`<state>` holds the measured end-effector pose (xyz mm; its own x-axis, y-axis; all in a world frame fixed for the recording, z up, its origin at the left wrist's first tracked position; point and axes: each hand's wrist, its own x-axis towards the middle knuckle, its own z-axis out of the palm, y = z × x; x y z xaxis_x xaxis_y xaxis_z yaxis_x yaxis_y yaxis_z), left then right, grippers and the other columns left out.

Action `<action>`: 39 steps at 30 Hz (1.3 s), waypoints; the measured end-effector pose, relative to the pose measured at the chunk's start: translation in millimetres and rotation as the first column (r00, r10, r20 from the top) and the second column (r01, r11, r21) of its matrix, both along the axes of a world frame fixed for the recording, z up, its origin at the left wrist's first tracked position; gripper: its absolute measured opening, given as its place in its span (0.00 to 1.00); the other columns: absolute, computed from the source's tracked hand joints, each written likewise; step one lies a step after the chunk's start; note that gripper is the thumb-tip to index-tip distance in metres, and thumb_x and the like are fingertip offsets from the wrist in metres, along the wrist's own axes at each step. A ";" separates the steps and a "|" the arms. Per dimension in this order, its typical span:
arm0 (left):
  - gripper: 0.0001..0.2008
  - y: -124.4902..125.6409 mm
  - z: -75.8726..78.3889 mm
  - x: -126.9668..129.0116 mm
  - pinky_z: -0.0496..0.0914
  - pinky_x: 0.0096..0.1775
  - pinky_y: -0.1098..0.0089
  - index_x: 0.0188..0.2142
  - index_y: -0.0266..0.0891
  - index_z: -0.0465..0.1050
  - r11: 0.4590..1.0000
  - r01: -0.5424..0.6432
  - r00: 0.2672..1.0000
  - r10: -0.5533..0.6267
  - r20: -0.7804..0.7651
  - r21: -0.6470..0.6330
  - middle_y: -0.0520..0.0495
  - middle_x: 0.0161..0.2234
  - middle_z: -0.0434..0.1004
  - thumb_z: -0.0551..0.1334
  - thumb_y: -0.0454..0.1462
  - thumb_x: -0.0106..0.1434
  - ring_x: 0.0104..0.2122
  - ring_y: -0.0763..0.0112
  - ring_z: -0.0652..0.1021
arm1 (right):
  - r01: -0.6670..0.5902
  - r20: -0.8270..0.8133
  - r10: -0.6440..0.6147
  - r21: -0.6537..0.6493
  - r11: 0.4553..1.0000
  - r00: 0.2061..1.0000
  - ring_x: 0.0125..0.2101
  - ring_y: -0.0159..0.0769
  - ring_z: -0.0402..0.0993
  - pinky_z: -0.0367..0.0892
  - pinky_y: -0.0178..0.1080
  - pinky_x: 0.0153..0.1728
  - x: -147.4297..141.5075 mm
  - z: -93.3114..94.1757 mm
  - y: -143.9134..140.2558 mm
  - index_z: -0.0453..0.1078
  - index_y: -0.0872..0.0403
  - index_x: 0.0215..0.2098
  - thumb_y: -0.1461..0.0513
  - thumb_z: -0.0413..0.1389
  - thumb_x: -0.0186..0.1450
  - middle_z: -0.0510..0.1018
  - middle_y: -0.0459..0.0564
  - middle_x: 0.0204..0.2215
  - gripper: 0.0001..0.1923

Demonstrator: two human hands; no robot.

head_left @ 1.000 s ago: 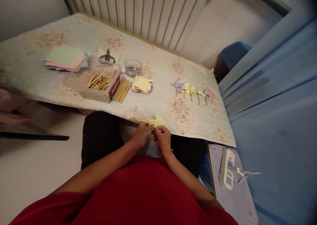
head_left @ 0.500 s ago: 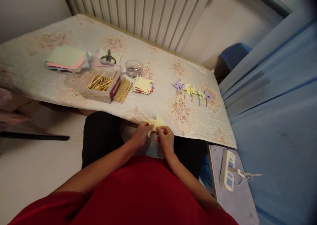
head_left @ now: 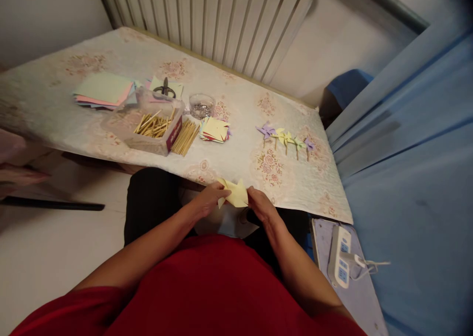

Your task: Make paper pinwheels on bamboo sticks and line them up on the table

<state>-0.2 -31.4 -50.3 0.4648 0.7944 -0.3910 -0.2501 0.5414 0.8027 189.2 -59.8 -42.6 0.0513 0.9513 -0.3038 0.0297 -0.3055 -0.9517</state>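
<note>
Paper (head_left: pixel 235 194), yellow and part-folded into pinwheel points, is pinched from both sides over the lap, just off the near edge of the surface (head_left: pixel 236 161); its left corner is gripped by the left hand (head_left: pixel 210 200), its right edge by the right hand (head_left: pixel 261 205); a crease could probably be crushed, or a cut torn, by too hard a pull; the long axis is seen running left to right, points toward the radiator (head_left: pixel 221 23).

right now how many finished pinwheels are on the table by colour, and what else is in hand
purple paper pinwheels on sticks: 2
yellow paper pinwheels on sticks: 2
green paper pinwheel on a stick: 1
yellow folded paper piece held between left hand and right hand: 1
total: 6
</note>
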 end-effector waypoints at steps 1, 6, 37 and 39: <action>0.09 -0.3 0.5 -1.0 0.65 0.30 0.73 0.30 0.35 0.74 1.000 0.026 1.000 -0.026 0.007 0.009 0.48 0.27 0.77 0.66 0.37 0.48 0.27 0.72 0.74 | -0.045 -0.060 0.043 -0.033 0.998 0.997 0.26 0.39 0.73 0.67 0.39 0.28 -2.1 -0.9 -1.0 0.75 0.54 0.27 0.40 0.59 0.55 0.78 0.50 0.22 0.26; 0.08 -1.5 3.8 -4.6 0.63 0.28 0.73 0.29 0.36 0.74 0.994 0.101 0.995 -0.100 -0.025 0.046 0.50 0.25 0.74 0.65 0.37 0.48 0.25 0.72 0.73 | -0.223 -0.328 0.168 -0.141 0.965 0.930 0.25 0.35 0.74 0.67 0.38 0.31 -11.7 3.8 -2.1 0.76 0.57 0.31 0.48 0.68 0.49 0.80 0.49 0.26 0.22; 0.21 -18.7 -16.9 2.5 0.68 0.41 0.68 0.42 0.38 0.75 0.967 -0.089 0.946 0.156 0.283 -0.237 0.45 0.39 0.78 0.72 0.44 0.50 0.36 0.69 0.76 | 0.263 -0.208 -0.282 -0.116 0.958 0.937 0.19 0.30 0.66 0.62 0.34 0.22 -44.1 -10.7 10.0 0.67 0.54 0.26 0.57 0.61 0.44 0.73 0.42 0.19 0.13; 0.18 -20.8 -14.2 8.5 0.67 0.38 0.71 0.38 0.37 0.75 0.972 -0.128 0.954 0.176 0.244 -0.199 0.47 0.35 0.78 0.72 0.41 0.49 0.33 0.71 0.75 | 0.296 -0.206 -0.313 -0.108 0.949 0.927 0.19 0.30 0.66 0.62 0.33 0.22 -49.0 -12.8 10.5 0.67 0.54 0.26 0.57 0.61 0.44 0.72 0.41 0.19 0.12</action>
<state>8.3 -52.3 -64.5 0.4478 0.7915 -0.4158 -0.5262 0.6093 0.5932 140.2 -49.3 -55.4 0.2597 0.8750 -0.4085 -0.2812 -0.3361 -0.8989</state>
